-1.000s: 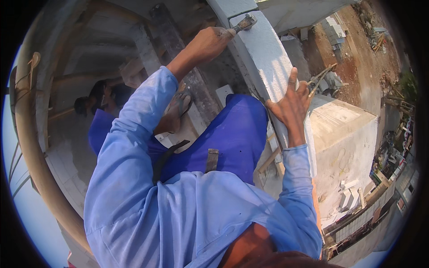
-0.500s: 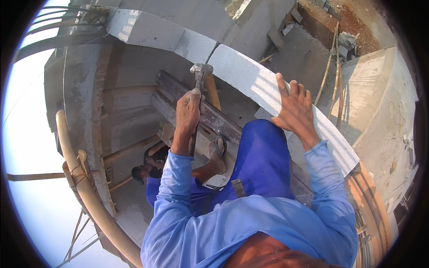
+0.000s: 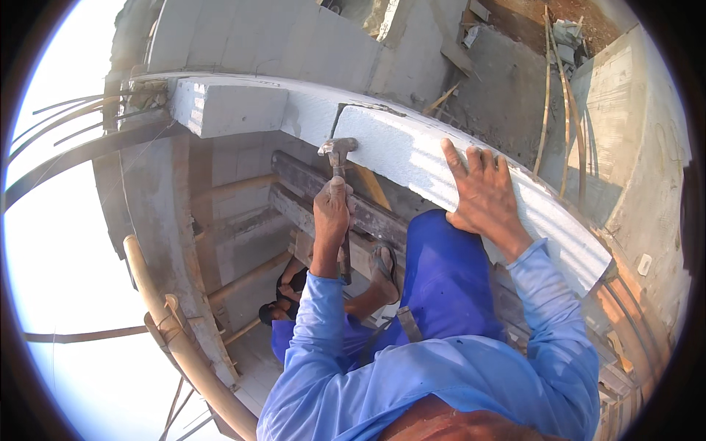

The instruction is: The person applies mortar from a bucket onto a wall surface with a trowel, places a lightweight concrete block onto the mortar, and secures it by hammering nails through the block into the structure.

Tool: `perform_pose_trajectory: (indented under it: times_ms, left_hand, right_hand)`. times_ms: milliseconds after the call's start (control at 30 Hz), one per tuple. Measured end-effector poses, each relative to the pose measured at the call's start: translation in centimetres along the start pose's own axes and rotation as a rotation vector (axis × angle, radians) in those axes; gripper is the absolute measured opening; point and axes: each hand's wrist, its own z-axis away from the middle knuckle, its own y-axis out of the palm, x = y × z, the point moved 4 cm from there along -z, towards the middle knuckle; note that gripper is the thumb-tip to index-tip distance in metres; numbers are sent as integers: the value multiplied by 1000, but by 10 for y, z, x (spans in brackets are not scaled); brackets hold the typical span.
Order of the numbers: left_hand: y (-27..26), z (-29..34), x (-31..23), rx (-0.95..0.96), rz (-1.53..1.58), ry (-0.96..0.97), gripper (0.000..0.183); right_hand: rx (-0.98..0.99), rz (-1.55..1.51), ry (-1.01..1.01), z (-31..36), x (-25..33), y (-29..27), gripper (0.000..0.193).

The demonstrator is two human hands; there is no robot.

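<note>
White rectangular masonry block [image 3: 401, 151] lies right of centre, under the right hand [image 3: 487, 197], its fingers apart; the left hand [image 3: 331, 214] clamps its fingers round a grey metal-headed hammer [image 3: 338, 150] (head near the block's left end).

The scene is lit by daylight, and the pale sky [image 3: 66, 287] at left is washed out to white glare. Striped shadows are cast across the long white rectangular block [image 3: 393, 147]. The space around the dark brown wooden planks [image 3: 370, 211] is dimly lit. Edges are bowed, and corners are blackened by fisheye vignetting.
</note>
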Motion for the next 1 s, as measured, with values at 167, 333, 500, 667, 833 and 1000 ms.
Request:
perform_pose_trajectory:
  times_ms: [167, 333, 500, 667, 833, 1000]
  left_hand:
    - [4, -7, 4, 9, -63, -50, 48]
    - [9, -4, -4, -27, 40, 21, 50]
    - [17, -14, 5, -26, -16, 25, 53]
    - [21, -21, 10, 4, -57, 15, 51]
    - [20, -19, 13, -20, 9, -44, 48]
    - [25, -12, -2, -67, 74, -5, 45]
  right_hand:
    - [-17, -39, 10, 0, -3, 1, 108]
    - [-73, -58, 1, 3, -6, -3, 96]
    - [-8, -127, -4, 2, -8, -4, 104]
    - [-91, -64, 2, 4, -9, -4, 90]
    - [-132, -26, -3, 5, -9, 0, 84]
    - [-146, -70, 10, 7, -12, 11, 95]
